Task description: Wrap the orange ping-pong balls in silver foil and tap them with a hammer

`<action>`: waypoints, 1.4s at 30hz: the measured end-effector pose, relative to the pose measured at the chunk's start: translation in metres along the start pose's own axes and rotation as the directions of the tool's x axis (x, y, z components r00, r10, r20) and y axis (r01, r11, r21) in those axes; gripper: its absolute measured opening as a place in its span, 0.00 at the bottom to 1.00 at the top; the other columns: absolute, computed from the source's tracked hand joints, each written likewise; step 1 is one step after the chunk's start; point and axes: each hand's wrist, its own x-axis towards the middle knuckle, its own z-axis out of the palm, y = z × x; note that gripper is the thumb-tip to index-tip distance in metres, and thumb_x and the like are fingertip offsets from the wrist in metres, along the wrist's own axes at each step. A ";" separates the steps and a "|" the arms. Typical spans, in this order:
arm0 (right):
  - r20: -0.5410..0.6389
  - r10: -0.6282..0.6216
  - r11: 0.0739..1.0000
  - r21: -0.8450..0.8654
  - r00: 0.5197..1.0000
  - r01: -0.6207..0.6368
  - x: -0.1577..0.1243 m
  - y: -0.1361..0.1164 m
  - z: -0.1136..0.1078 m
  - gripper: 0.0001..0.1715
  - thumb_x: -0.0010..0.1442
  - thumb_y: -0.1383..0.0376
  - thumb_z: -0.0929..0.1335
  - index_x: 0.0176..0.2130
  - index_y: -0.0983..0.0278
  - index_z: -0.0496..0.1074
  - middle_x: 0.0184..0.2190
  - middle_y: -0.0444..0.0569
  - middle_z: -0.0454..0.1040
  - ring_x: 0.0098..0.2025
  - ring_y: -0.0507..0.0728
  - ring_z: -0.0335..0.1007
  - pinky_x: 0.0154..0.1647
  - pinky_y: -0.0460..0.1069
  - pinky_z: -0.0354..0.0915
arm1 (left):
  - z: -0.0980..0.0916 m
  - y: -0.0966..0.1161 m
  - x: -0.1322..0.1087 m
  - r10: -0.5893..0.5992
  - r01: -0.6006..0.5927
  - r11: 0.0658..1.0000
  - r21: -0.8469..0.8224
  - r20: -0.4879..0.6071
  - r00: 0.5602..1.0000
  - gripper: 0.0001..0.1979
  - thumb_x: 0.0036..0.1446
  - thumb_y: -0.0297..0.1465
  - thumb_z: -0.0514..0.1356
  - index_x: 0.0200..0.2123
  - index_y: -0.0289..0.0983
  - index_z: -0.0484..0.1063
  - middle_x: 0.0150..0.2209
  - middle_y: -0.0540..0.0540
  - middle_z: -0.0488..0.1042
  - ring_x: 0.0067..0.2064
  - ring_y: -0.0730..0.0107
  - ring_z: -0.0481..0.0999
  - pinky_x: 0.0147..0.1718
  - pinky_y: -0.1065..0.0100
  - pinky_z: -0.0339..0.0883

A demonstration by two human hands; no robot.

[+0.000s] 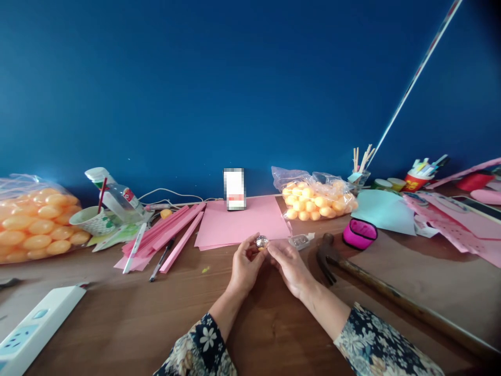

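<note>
My left hand [246, 263] holds a small shiny silver ball [261, 241] between thumb and fingers, with a bit of yellow-orange at its lower edge. Close against its right side is my right hand [288, 265], thumb and fingertips pinched together; what they hold, if anything, is too small to make out. Just beyond the right hand lies a small clear packet [300, 241] with silvery bits inside. Behind both hands, pink paper sheets [242, 222] lie flat on the brown table [266, 334].
A hammer [376, 282] lies at right, near a magenta band [360, 233]. Bags of orange balls stand at left [39, 224] and back right [313, 201]. Pink strips [168, 232], pens and a power strip [39, 326] lie left. A phone [235, 189] leans against the blue wall.
</note>
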 end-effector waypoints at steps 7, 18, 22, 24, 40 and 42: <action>-0.005 0.013 1.000 0.012 1.000 -0.013 -0.001 -0.002 0.002 0.13 0.49 0.56 0.70 0.30 0.64 0.71 0.28 0.46 0.72 0.31 0.53 0.63 0.31 0.47 0.57 | -0.001 -0.003 0.000 0.009 -0.008 0.999 -0.045 0.015 1.000 0.24 0.46 0.28 0.62 0.49 0.36 0.64 0.37 0.44 0.76 0.37 0.69 0.76 0.38 0.69 0.69; 0.005 0.007 1.000 -0.012 1.000 -0.007 0.000 -0.001 0.001 0.13 0.50 0.56 0.70 0.30 0.64 0.71 0.28 0.46 0.72 0.31 0.52 0.63 0.31 0.47 0.57 | -0.001 -0.001 0.000 0.005 -0.004 0.997 -0.082 0.020 1.000 0.24 0.46 0.27 0.62 0.49 0.35 0.65 0.37 0.44 0.77 0.38 0.68 0.76 0.40 0.68 0.68; 0.010 0.027 1.000 0.005 1.000 -0.027 -0.001 -0.003 0.001 0.13 0.49 0.56 0.70 0.29 0.64 0.71 0.28 0.46 0.72 0.30 0.52 0.63 0.30 0.47 0.57 | -0.001 -0.002 0.000 0.008 -0.008 0.997 -0.079 0.007 1.000 0.24 0.45 0.28 0.63 0.48 0.35 0.65 0.36 0.44 0.77 0.38 0.67 0.76 0.40 0.66 0.69; 0.003 0.041 0.999 0.013 0.999 -0.041 -0.001 -0.002 0.001 0.13 0.49 0.56 0.70 0.30 0.64 0.71 0.29 0.46 0.72 0.30 0.52 0.63 0.30 0.47 0.57 | -0.001 -0.002 0.000 0.013 -0.012 0.997 -0.080 0.000 1.000 0.24 0.45 0.28 0.63 0.48 0.35 0.65 0.36 0.44 0.77 0.38 0.67 0.76 0.40 0.66 0.69; -0.008 0.009 1.000 -0.008 1.000 -0.009 0.000 -0.001 0.002 0.13 0.49 0.56 0.70 0.29 0.64 0.72 0.26 0.44 0.71 0.27 0.50 0.60 0.28 0.46 0.56 | 0.000 -0.002 0.000 0.006 -0.008 0.995 -0.100 -0.017 1.000 0.24 0.44 0.26 0.63 0.47 0.35 0.66 0.37 0.44 0.77 0.39 0.67 0.76 0.41 0.67 0.68; 0.001 0.007 1.000 -0.013 1.000 -0.007 0.000 -0.001 0.002 0.13 0.50 0.57 0.70 0.30 0.64 0.72 0.26 0.44 0.70 0.27 0.50 0.60 0.28 0.46 0.56 | 0.000 -0.001 0.000 0.004 -0.005 0.995 -0.100 -0.013 1.000 0.24 0.44 0.26 0.63 0.47 0.35 0.66 0.37 0.44 0.77 0.39 0.67 0.76 0.41 0.67 0.68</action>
